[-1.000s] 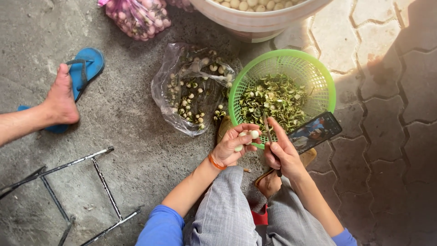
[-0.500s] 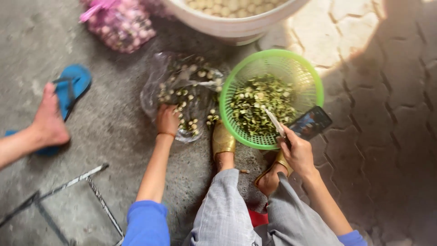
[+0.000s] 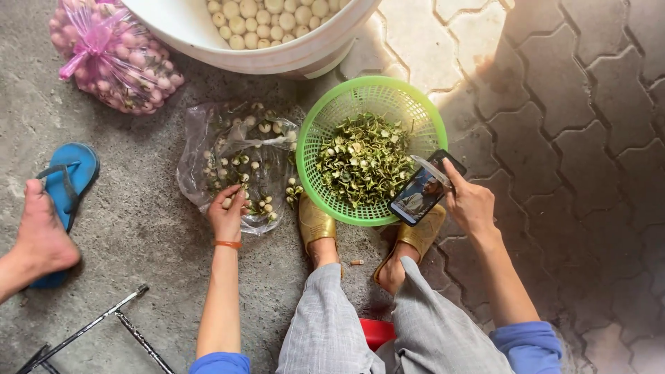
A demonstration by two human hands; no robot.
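Observation:
My left hand [image 3: 227, 213] reaches into a clear plastic bag [image 3: 201, 173] spread on the ground, fingers closed around small pale lotus seeds [image 3: 239, 179] lying there. My right hand [image 3: 470, 203] hovers at the right rim of a green plastic basket [image 3: 325, 121] and holds a small knife [image 3: 431, 170]. The basket is full of green seed shells [image 3: 364, 161]. A smartphone [image 3: 425, 189] with a lit screen leans against the basket rim just below my right hand.
A white tub [image 3: 277, 59] of peeled pale seeds stands at the top. A pink net bag [image 3: 114, 59] of seeds lies top left. Another person's bare foot [image 3: 41, 239] rests by a blue flip-flop [image 3: 69, 176]. My feet wear gold sandals [image 3: 315, 223]. A metal frame [image 3: 97, 325] lies bottom left.
My left hand left the right hand, reached to the plastic bag, and now closes on seeds there. My right hand with the knife stays by the basket rim. The view has tilted.

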